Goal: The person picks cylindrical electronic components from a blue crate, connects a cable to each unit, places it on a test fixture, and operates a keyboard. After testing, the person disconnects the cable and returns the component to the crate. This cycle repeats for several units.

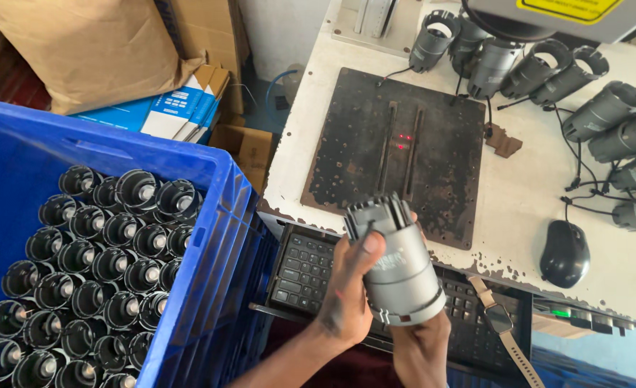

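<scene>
Blue crate (210,215), left of the worktop: rows of upright dark cylindrical housings (91,273), its lower rows cut off. White worktop (526,194): pitted metal plate (397,151) at centre; more housings (541,68) along the far and right edges, partly cropped. Grey finned housing (397,262) was off the near edge, above the keyboard (303,269). Left hand (350,287) gripped its side; right hand (422,345) cupped its base, fingers hidden. Mouse (564,253) near the right front edge.

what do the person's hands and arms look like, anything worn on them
Both hands are bare: the left hand and right hand wear no gloves or rings, and the one forearm in view has no sleeve. Neither wrist shows a watch; a strapped watch lies on the keyboard.
</scene>
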`<act>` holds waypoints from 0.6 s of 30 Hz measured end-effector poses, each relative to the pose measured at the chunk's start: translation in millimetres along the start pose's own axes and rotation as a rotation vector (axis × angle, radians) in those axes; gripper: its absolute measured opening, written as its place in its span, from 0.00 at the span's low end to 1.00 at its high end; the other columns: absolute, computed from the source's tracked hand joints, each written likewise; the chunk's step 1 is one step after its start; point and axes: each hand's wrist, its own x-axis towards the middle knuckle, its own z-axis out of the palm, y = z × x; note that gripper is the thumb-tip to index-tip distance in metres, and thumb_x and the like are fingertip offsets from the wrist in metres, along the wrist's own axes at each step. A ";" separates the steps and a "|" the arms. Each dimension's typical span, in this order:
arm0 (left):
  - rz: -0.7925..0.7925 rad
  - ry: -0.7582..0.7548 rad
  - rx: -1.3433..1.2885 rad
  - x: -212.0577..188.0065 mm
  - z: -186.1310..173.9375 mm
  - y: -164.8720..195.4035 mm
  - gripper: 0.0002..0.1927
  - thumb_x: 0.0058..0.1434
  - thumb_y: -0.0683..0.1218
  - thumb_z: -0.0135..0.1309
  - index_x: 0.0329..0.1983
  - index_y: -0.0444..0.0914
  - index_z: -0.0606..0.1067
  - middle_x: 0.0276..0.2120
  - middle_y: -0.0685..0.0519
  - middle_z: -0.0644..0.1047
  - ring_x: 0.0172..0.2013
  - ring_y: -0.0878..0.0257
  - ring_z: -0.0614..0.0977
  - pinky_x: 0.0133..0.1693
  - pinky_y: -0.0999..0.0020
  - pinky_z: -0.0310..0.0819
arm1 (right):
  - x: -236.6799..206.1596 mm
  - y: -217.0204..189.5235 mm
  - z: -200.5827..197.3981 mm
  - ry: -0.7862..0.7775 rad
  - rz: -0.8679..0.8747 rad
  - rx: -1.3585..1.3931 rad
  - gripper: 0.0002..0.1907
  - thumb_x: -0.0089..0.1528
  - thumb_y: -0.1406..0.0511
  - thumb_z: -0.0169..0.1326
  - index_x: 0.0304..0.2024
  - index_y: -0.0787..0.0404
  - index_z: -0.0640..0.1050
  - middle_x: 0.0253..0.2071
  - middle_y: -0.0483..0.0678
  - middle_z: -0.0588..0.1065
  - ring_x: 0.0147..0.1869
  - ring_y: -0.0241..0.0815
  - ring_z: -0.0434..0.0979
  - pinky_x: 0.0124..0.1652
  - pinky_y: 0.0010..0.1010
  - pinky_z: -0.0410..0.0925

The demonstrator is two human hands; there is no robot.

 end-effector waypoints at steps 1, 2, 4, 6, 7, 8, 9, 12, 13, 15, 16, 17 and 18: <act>-0.021 0.003 0.048 -0.9 -0.1 0.2 0.37 0.61 0.63 0.57 0.61 0.29 0.73 0.50 0.48 0.79 0.50 0.63 0.82 0.55 0.65 0.77 | -1.1 3.6 -1.2 0.024 -0.044 -0.015 0.19 0.57 0.80 0.52 0.51 0.73 0.78 0.39 0.48 0.80 0.40 0.32 0.75 0.38 0.22 0.67; -0.003 -0.037 0.070 -1.1 -0.5 1.5 0.37 0.63 0.62 0.58 0.61 0.28 0.72 0.49 0.46 0.79 0.49 0.62 0.81 0.54 0.64 0.78 | -2.1 4.9 -2.9 0.049 -0.088 -0.030 0.21 0.56 0.80 0.47 0.51 0.73 0.78 0.39 0.47 0.80 0.41 0.31 0.75 0.39 0.21 0.68; 0.036 -0.114 0.113 -1.5 -1.3 5.9 0.36 0.66 0.60 0.61 0.61 0.25 0.71 0.48 0.43 0.79 0.46 0.60 0.81 0.52 0.61 0.79 | -2.7 0.9 -8.1 0.074 -0.134 -0.035 0.21 0.57 0.79 0.44 0.52 0.73 0.78 0.39 0.46 0.80 0.41 0.30 0.76 0.40 0.19 0.69; -0.014 -0.129 0.023 -1.0 -1.9 11.8 0.36 0.65 0.61 0.59 0.62 0.27 0.71 0.47 0.44 0.79 0.43 0.61 0.82 0.46 0.62 0.80 | -2.0 -9.4 -12.3 0.066 -0.136 -0.012 0.18 0.63 0.75 0.48 0.55 0.72 0.77 0.39 0.45 0.81 0.41 0.28 0.77 0.40 0.18 0.70; -0.037 -0.135 -0.022 -0.4 -1.8 14.3 0.36 0.64 0.61 0.58 0.62 0.28 0.71 0.46 0.44 0.80 0.41 0.61 0.83 0.43 0.62 0.81 | -1.1 -15.5 -13.3 0.059 -0.106 -0.019 0.17 0.63 0.74 0.48 0.55 0.71 0.76 0.40 0.45 0.80 0.42 0.28 0.77 0.41 0.18 0.70; -0.034 -0.124 -0.055 -0.1 -0.8 15.8 0.36 0.64 0.61 0.59 0.62 0.28 0.71 0.46 0.44 0.80 0.43 0.60 0.83 0.44 0.62 0.82 | 0.3 -22.2 -13.5 0.053 -0.075 -0.027 0.17 0.63 0.73 0.49 0.55 0.71 0.76 0.41 0.44 0.80 0.43 0.28 0.78 0.41 0.18 0.70; -0.030 -0.116 -0.086 0.7 -0.1 16.9 0.36 0.63 0.60 0.59 0.62 0.28 0.71 0.46 0.44 0.79 0.44 0.59 0.84 0.46 0.63 0.82 | 1.9 -28.3 -12.9 0.048 -0.045 -0.034 0.17 0.64 0.72 0.49 0.55 0.71 0.75 0.42 0.44 0.80 0.44 0.28 0.78 0.42 0.18 0.70; -0.003 -0.104 -0.084 3.7 0.3 16.8 0.36 0.65 0.61 0.59 0.63 0.28 0.71 0.45 0.43 0.79 0.45 0.59 0.84 0.46 0.63 0.83 | 8.6 -41.4 -11.1 -0.025 0.124 0.033 0.16 0.70 0.70 0.50 0.58 0.71 0.78 0.36 0.49 0.81 0.34 0.33 0.77 0.31 0.22 0.66; 0.008 -0.104 -0.065 4.9 -0.5 15.9 0.36 0.65 0.61 0.58 0.63 0.28 0.71 0.45 0.43 0.79 0.45 0.59 0.84 0.46 0.63 0.84 | 10.8 -43.0 -11.9 -0.073 0.104 0.045 0.15 0.68 0.71 0.50 0.55 0.72 0.78 0.36 0.49 0.81 0.36 0.33 0.78 0.33 0.22 0.68; -0.007 -0.098 -0.023 6.1 -2.1 12.8 0.36 0.65 0.61 0.58 0.63 0.27 0.73 0.44 0.42 0.80 0.41 0.59 0.84 0.42 0.63 0.84 | 14.7 -40.0 -15.9 -0.167 0.064 0.071 0.12 0.65 0.73 0.50 0.47 0.74 0.80 0.38 0.47 0.82 0.38 0.32 0.80 0.38 0.22 0.73; -0.017 -0.095 -0.003 5.9 -2.8 11.0 0.36 0.66 0.61 0.58 0.63 0.26 0.73 0.43 0.42 0.80 0.40 0.60 0.83 0.40 0.63 0.84 | 16.1 -35.5 -19.2 -0.185 0.073 0.047 0.14 0.62 0.74 0.50 0.49 0.73 0.80 0.36 0.47 0.82 0.36 0.32 0.80 0.36 0.22 0.73; -0.043 -0.075 0.017 5.4 -3.3 9.4 0.36 0.64 0.60 0.58 0.62 0.27 0.74 0.43 0.42 0.81 0.39 0.60 0.84 0.40 0.63 0.84 | 16.6 -28.4 -23.1 -0.202 0.082 0.024 0.17 0.60 0.74 0.50 0.50 0.71 0.80 0.34 0.47 0.83 0.34 0.32 0.80 0.34 0.23 0.73; -0.069 -0.055 0.037 4.7 -3.6 8.3 0.35 0.62 0.59 0.59 0.61 0.27 0.74 0.42 0.42 0.81 0.39 0.59 0.84 0.40 0.62 0.84 | 16.8 -19.8 -27.0 -0.221 0.091 0.001 0.20 0.57 0.75 0.50 0.52 0.69 0.80 0.32 0.48 0.83 0.32 0.32 0.80 0.31 0.23 0.72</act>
